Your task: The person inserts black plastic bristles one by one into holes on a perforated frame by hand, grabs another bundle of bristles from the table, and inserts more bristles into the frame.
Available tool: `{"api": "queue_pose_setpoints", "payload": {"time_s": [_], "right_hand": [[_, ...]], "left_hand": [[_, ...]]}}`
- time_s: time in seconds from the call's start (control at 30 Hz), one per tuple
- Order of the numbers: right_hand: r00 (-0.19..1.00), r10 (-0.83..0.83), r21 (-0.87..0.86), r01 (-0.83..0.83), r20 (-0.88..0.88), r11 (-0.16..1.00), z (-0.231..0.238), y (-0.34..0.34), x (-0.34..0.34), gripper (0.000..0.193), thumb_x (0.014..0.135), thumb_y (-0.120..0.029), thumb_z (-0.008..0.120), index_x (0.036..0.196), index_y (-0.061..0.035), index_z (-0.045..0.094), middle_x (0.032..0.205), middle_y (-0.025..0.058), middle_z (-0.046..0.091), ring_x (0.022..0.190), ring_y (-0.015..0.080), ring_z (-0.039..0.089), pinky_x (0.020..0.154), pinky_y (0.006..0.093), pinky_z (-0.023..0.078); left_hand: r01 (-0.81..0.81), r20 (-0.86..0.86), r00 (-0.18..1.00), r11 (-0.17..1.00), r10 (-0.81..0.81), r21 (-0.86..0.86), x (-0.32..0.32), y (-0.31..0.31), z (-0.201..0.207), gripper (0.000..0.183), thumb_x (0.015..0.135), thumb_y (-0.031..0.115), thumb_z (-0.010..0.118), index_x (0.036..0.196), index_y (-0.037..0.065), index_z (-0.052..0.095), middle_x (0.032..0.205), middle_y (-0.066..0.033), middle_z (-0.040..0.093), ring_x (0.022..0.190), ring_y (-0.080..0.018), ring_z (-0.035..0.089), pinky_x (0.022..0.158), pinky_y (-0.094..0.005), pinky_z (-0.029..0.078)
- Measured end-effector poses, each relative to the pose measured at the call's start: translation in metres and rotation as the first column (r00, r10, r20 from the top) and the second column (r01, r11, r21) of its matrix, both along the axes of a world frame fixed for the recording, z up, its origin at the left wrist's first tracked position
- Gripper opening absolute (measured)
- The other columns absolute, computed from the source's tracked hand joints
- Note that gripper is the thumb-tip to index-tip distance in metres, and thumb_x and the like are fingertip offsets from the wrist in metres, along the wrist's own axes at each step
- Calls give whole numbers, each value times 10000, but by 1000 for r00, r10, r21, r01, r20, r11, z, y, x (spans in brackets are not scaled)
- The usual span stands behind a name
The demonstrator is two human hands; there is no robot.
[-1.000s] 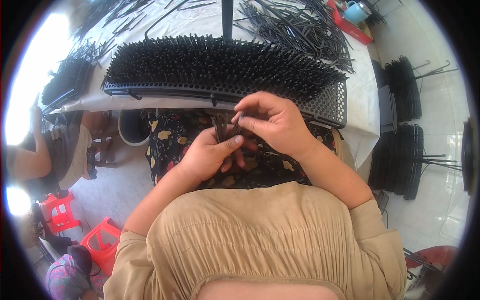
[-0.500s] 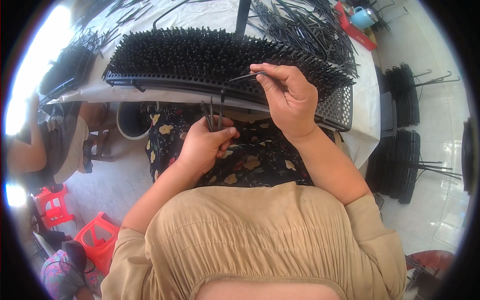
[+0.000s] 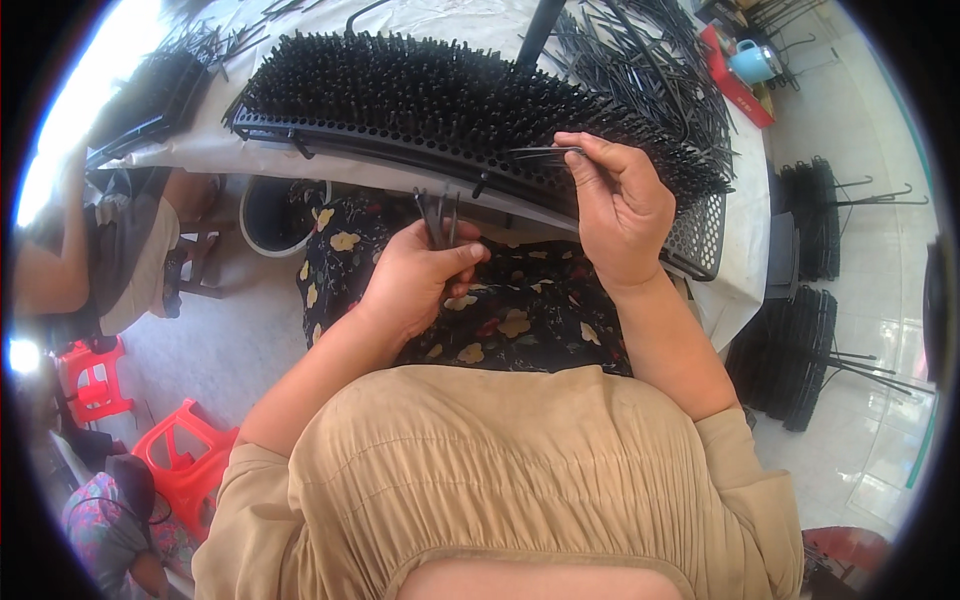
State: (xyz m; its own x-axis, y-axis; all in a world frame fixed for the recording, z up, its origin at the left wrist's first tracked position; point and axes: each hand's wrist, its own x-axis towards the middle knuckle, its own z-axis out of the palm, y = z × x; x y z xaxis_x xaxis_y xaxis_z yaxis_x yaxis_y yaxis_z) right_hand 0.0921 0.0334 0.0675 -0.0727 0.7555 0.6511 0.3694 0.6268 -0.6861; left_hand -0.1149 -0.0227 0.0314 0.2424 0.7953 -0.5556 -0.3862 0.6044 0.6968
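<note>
My left hand point(image 3: 415, 275), over my lap, is closed around a small bunch of black strips point(image 3: 437, 218) whose ends point up and away from me. Further out and to the right, my right hand point(image 3: 627, 215) pinches a thin black strip point(image 3: 538, 152) between thumb and fingertips. That strip points left, over the front edge of a long black perforated rack point(image 3: 690, 245). Dense rows of upright black pegs point(image 3: 400, 85) fill most of the rack, and bare holes show along its front and right end. Whether the strip's tip touches the rack I cannot tell.
Loose black strips point(image 3: 650, 80) lie heaped behind the rack, near a red box point(image 3: 738, 92) and a light-blue mug point(image 3: 752, 62). Another person point(image 3: 125, 265) sits at left, beside a dark bucket point(image 3: 268, 225). Red stools point(image 3: 185, 460) and black hooked stacks point(image 3: 800, 350) stand on the floor.
The view has shifted, so the rack and table appear further right and slightly tilted. My right hand still pinches its strip by the rack's front; my left keeps its bunch.
</note>
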Motion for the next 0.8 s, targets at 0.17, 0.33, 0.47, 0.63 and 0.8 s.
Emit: {"api": "queue_pose_setpoints", "payload": {"time_s": [0.17,0.33,0.47,0.63,0.8], "right_hand": [[991,32,112,-47,128,993,9,3,-1,140,850,81,692,973,17,671,944,139,737,859,172,726,760,253,576],[998,15,48,-18,55,999,4,3,-3,134,847,79,689,963,12,675,955,139,739,874,185,730,763,264,580],[949,179,86,-207,261,975,19,8,-4,146,828,84,694,946,0,674,955,126,742,879,204,736,758,261,579],[972,147,59,-160,183,985,15,9,2,145,824,85,695,937,-4,675,947,120,742,859,207,735,752,262,580],[983,99,72,-111,155,991,10,11,0,175,810,68,714,951,-31,687,938,112,739,830,213,731,726,269,577]], "left_hand": [[45,123,992,998,-39,-51,-3,-1,3,210,937,5,598,1142,-9,558,952,-105,665,762,-147,603,635,-276,514],[52,154,987,996,-41,-66,-6,0,6,198,969,26,550,1164,-7,558,1004,-113,660,841,-163,624,736,-330,572],[75,227,972,996,-63,-45,-5,-1,5,209,1002,83,526,1191,0,557,1016,-116,655,840,-159,621,762,-363,592],[52,184,982,999,-48,-16,-8,-2,9,223,1028,148,500,1202,20,558,1015,-113,661,806,-151,618,677,-335,583],[94,80,993,995,-92,-25,-7,-2,8,211,1036,176,488,1176,31,554,1014,-99,669,778,-145,616,619,-292,552]]}}
